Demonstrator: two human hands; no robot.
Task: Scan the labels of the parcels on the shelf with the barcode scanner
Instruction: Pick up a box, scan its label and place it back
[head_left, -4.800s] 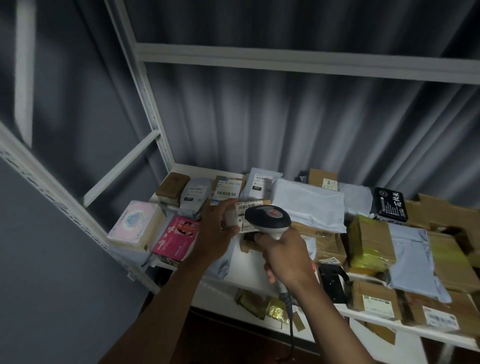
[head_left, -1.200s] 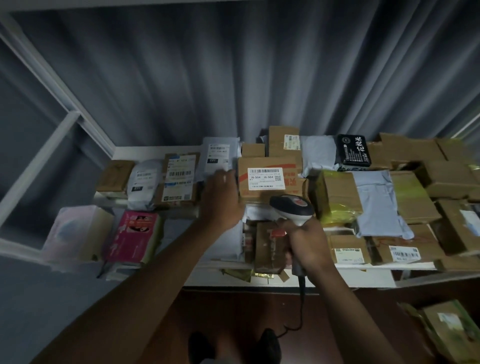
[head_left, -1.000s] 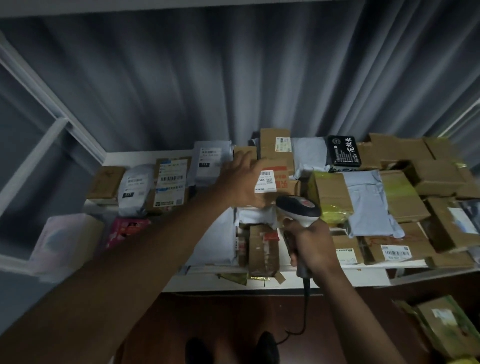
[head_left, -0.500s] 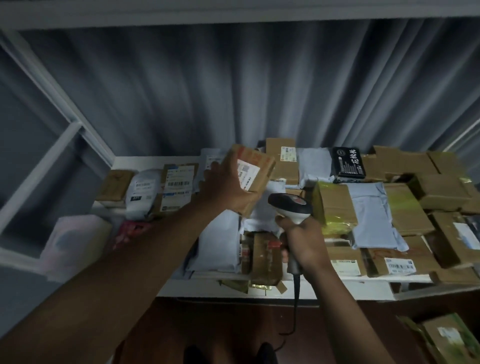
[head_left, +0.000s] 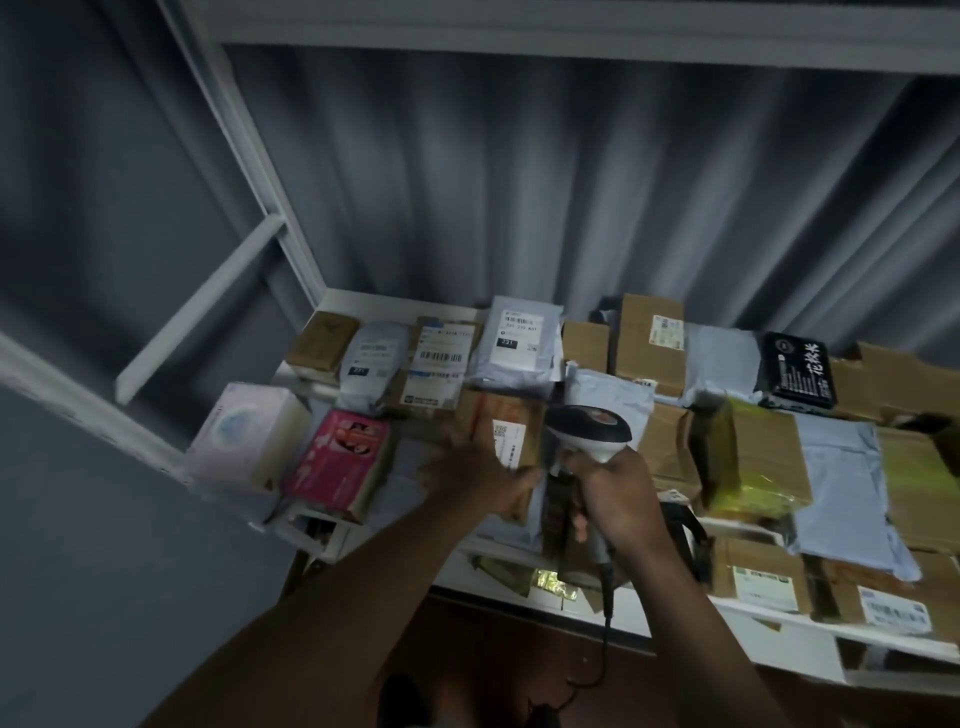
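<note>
My left hand (head_left: 475, 473) holds a brown cardboard parcel (head_left: 511, 421) with a white label, fingers over its left side and thumb across its near part. The parcel lies low on the pile at the front middle of the white shelf (head_left: 363, 302). My right hand (head_left: 615, 493) grips the handle of the barcode scanner (head_left: 589, 428). The scanner's dark head is just right of the parcel's label, and its cable hangs down below my wrist. The image is blurred, so the label cannot be read.
Many parcels cover the shelf: a pink box (head_left: 340, 457) and a pale box (head_left: 244, 436) at left, grey mailers (head_left: 519, 338) at back, a black packet (head_left: 797, 369), and a yellow-taped box (head_left: 748, 457) at right. More labelled boxes (head_left: 763, 577) sit lower right. A white shelf upright (head_left: 249, 156) rises at left.
My left hand has brought the cardboard parcel down from its raised, tilted position onto the pile beside the scanner. My right hand keeps its grip on the scanner. The view has swung left.
</note>
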